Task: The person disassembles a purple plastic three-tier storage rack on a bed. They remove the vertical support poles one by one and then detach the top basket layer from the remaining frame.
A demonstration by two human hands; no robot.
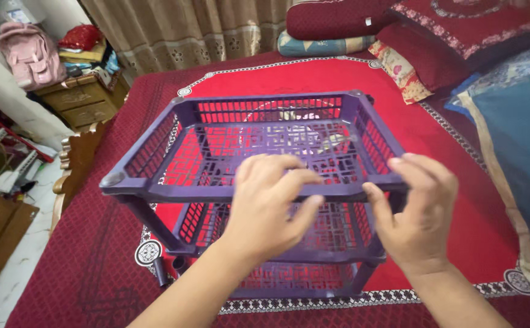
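at the centre of the frame, a purple slotted plastic tiered rack (259,152) is stood on the red patterned bed cover (459,158). its near top rim is pinched by the left hand (265,209) and right hand (420,212). it is judged light, stiff and slightly flexible; the solid rim is best gripped.

Rack (247,158): purple, tiered, stands mid-bed; its lattice walls block side entry to each tray, top tray open from above. Left hand (268,209) and right hand (420,212) crowd the near rail, closing the front approach. Bedspread (95,255): bare strip left of rack, passable; bare strip beyond it toward the curtain (174,30). Right side: blanket (520,140) near the rack, narrow gap between. Far right corner: pillows (411,36) piled. Loose tubes (168,267) lie by the rack's near-left leg.
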